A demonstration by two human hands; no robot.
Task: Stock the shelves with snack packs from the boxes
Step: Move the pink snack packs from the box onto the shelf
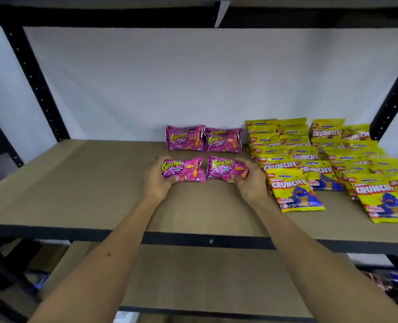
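1. Two pink Corntoz packs held side by side over the middle of the shelf (81, 183), logos up and facing the person, long axes running left-right, both tilted slightly.
2. Left hand (157, 183) grips the left pink pack (184, 170) at its left end, fingers curled over the edge, thumb under the front.
3. Right hand (251, 183) grips the right pink pack (226, 170) at its right end, fingers wrapped round the lower corner. Inner ends of the two packs almost touch; a small gap shows between them.
4. Behind them, against the wall, a short stack of pink packs (203, 138), two across, same left-right axis, fronts tipped toward the viewer.
5. To the right, rows of yellow Crunchy packs (328, 159), upright-format, overlapped like shingles front to back, tops toward the wall. Front pack (294, 192) lies just beside the right hand.
6. Packs are glossy crinkled foil film, pillow-shaped, crimped serrated end seals. Pink ones puffed; yellow ones flatter, blue monster print.
7. Shelf board is matte tan fibreboard, smooth, with a black metal front rail (212, 241). Black perforated uprights (33, 82) on both sides.
8. Plain white wall (193, 78) behind. A lower shelf (193, 276) of the same board below; blurred packaging at lower right and lower left, cannot tell what.
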